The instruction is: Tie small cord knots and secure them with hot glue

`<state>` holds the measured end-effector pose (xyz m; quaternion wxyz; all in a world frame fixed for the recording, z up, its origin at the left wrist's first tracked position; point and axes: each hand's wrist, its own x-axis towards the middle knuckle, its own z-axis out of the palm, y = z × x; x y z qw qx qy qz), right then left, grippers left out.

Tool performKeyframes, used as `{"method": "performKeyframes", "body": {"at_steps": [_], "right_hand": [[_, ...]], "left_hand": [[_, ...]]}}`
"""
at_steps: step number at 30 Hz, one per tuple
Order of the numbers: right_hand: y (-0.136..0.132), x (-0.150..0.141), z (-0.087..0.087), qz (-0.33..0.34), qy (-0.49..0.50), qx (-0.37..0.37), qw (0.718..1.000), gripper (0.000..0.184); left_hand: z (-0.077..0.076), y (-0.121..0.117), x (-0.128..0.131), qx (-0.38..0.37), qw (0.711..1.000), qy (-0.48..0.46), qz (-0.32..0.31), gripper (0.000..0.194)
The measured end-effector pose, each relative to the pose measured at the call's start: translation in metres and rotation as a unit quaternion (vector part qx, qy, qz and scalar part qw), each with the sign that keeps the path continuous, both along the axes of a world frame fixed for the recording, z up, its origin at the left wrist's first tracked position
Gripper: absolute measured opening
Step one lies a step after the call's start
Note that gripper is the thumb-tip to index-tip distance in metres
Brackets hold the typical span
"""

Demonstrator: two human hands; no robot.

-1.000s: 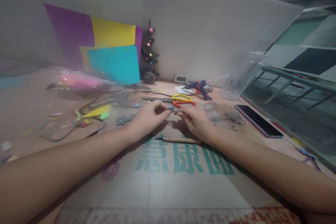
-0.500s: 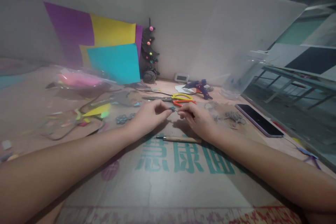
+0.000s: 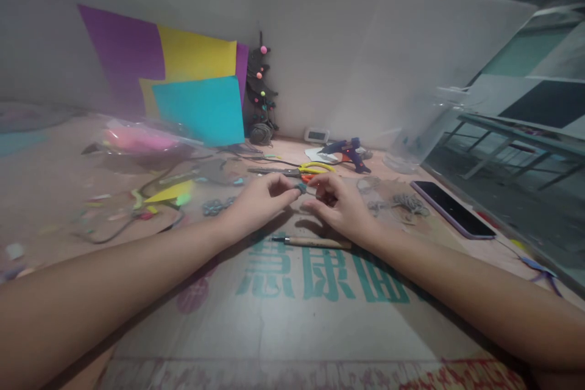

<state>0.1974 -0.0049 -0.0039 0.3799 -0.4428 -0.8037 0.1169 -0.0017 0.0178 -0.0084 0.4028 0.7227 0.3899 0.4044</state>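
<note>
My left hand (image 3: 265, 196) is closed, pinching a small dark blue-green piece (image 3: 300, 187) between thumb and fingertips. The piece is too small to name. From it a thin pale strand (image 3: 311, 193) runs toward my right hand (image 3: 342, 204). The right thumb and fingers are apart around that strand's end, and no grip on it shows. Just beyond both hands lie scissors (image 3: 317, 167) with yellow and orange handles. A wooden-handled carving tool (image 3: 317, 242) rests on the board below my hands. Beside my left wrist is a small heap of grey-blue twisted pieces (image 3: 217, 207).
A blue glue gun (image 3: 345, 151) and a small white digital clock (image 3: 316, 134) are at the back. To the right lie a grey cord bundle (image 3: 410, 203) and a phone (image 3: 452, 209). Coloured sheets (image 3: 198, 111) and a small decorated tree (image 3: 262, 91) lean at the wall.
My right thumb and fingers have parted from their pinch on the thin strand, and the fingers have lifted slightly. The left hand has stayed in place with the small piece.
</note>
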Motion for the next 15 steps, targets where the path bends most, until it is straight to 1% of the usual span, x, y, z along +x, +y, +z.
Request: {"method": "performKeyframes", "body": {"at_steps": [6,12,15], "right_hand": [[0.0010,0.0036,-0.0029,-0.015,-0.014,0.041,0.999,0.017],[0.0014,0.0047,-0.0019,0.001,-0.037,0.095,0.995,0.011],[0.0007,0.0040,0.0001,0.001,-0.052,0.091,0.994,0.013]], "left_hand": [[-0.0002,-0.0002,-0.0003,-0.018,1.000,-0.006,-0.006,0.024],[-0.0010,0.0005,-0.0005,-0.011,1.000,-0.001,0.001,0.024],[-0.0007,0.0000,-0.0003,-0.011,1.000,0.003,-0.001,0.024]]}}
